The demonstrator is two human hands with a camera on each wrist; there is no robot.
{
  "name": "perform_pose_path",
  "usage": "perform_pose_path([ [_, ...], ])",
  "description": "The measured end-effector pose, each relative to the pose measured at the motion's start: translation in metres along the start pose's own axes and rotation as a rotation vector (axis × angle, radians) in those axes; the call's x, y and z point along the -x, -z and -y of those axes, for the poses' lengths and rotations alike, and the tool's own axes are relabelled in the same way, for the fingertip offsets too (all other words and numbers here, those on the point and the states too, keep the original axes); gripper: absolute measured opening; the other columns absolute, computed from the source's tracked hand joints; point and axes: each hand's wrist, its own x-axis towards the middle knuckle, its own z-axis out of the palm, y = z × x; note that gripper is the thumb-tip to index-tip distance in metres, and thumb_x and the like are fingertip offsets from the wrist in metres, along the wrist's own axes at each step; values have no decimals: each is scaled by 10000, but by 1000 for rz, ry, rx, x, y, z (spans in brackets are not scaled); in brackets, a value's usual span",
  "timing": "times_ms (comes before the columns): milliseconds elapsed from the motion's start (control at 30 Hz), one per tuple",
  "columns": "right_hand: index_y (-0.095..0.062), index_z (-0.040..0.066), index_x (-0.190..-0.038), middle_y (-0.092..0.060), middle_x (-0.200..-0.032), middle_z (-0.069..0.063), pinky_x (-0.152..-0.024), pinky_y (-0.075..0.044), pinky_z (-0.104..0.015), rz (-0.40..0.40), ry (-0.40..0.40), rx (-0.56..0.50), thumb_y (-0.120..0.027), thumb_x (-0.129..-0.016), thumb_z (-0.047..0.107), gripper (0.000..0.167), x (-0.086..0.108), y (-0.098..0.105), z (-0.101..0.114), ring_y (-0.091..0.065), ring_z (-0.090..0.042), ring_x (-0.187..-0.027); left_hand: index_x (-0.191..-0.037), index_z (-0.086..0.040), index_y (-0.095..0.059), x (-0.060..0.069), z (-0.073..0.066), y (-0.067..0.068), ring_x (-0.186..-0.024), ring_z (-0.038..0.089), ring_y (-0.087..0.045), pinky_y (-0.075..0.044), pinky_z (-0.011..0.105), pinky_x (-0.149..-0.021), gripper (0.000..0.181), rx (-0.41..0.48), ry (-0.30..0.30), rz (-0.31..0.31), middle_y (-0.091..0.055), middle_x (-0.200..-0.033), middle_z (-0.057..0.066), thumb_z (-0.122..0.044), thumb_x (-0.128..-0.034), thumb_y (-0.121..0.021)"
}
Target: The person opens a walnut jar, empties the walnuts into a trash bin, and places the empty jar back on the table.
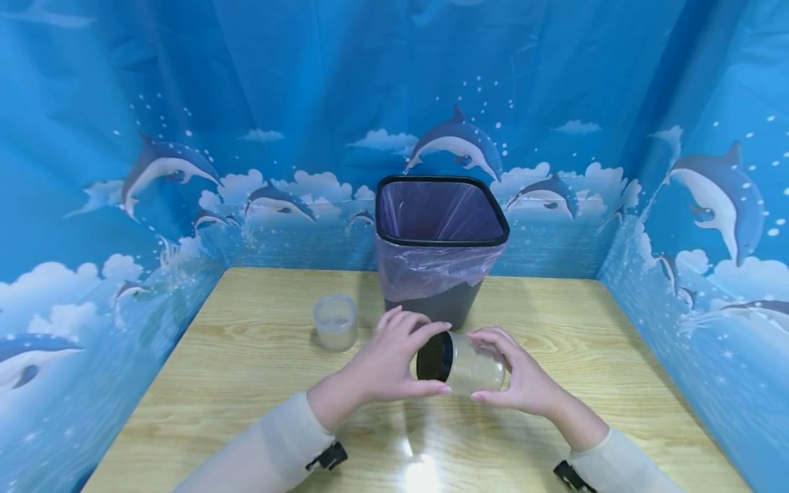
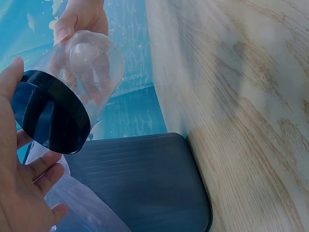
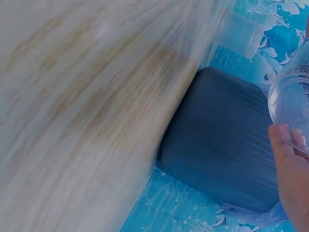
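A clear jar with a black lid is held on its side above the table, lid pointing left. My left hand spans the lid, forefinger over the top and thumb below. At the other end, my right hand grips the jar's base between thumb and fingers. The left wrist view shows the lid's flat black top close to the left fingers, and the right hand behind the jar. Only part of the jar shows in the right wrist view, above the right fingertips.
Behind the hands stands a dark bin with a black rim and a purple liner. A translucent plastic cup stands left of it on the wooden table. Blue dolphin-print curtains enclose the table's back and sides.
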Motion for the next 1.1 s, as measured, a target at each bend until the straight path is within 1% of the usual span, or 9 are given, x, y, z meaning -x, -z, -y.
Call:
perform_pose_path([
  [167,-432,45,-1444,-460,-1368,-157,-1105,-371,-243,-2,1,-1,-892,-735,55,845,0,0,-1,-496,-175,-1269,-1517,-249,-426,0,-1,-2,-1258,210,-469,-223,562,-1168,908,0,12,4,-540,-1307,20,-726,-786,-678],
  [333,-430,25,-1441,-463,-1366,-163,-1102,-372,-241,-11,15,-2,-892,-729,39,849,1,-1,-3,-501,-188,-1266,-1532,-235,-400,1,-1,-3,-1276,203,-458,-189,536,-1184,951,-8,31,18,-530,-1338,11,-749,-777,-666],
  [467,-434,44,-1445,-464,-1370,-146,-1100,-371,-233,-13,11,2,-890,-736,50,843,2,-1,-3,-505,-189,-1261,-1537,-229,-383,2,-1,-3,-1286,198,-450,-176,527,-1188,971,-12,51,35,-523,-1355,3,-764,-773,-654],
  [600,-437,67,-1448,-464,-1375,-118,-1098,-372,-230,-12,3,8,-888,-741,61,838,2,0,-3,-501,-149,-1263,-1540,-232,-374,2,-1,-2,-1284,207,-454,-190,537,-1178,962,-21,87,38,-538,-1355,8,-773,-785,-624],
  [733,-439,70,-1447,-463,-1378,-109,-1103,-370,-238,-11,-7,1,-891,-737,64,842,2,0,0,-498,-141,-1267,-1538,-232,-382,3,-1,0,-1279,218,-478,-241,538,-1159,930,-39,142,44,-568,-1381,4,-798,-817,-543],
  [833,-441,67,-1446,-463,-1378,-107,-1105,-368,-239,-12,-13,0,-893,-734,64,843,1,1,1,-497,-138,-1264,-1524,-220,-407,3,-1,0,-1222,212,-520,-313,517,-1119,916,-34,177,55,-625,-1314,-7,-816,-833,-491],
  [933,-444,70,-1445,-465,-1377,-99,-1105,-366,-236,-13,-18,1,-894,-733,65,842,2,1,1,-496,-134,-1263,-1507,-211,-433,3,-2,0,-1129,189,-556,-382,481,-1055,904,-15,199,69,-679,-1172,-26,-817,-837,-482],
  [1000,-444,71,-1444,-465,-1376,-99,-1106,-364,-235,-13,-16,2,-895,-732,64,843,2,1,1,-495,-131,-1265,-1496,-206,-448,3,-2,1,-1056,167,-566,-415,455,-1010,898,-6,204,73,-685,-1063,-47,-811,-834,-495],
  [1100,-443,61,-1442,-467,-1371,-111,-1106,-363,-233,-13,-5,4,-893,-732,58,841,2,1,-1,-496,-129,-1263,-1482,-200,-467,3,-3,1,-983,142,-561,-444,418,-949,886,-3,204,77,-650,-953,-85,-801,-832,-512],
])
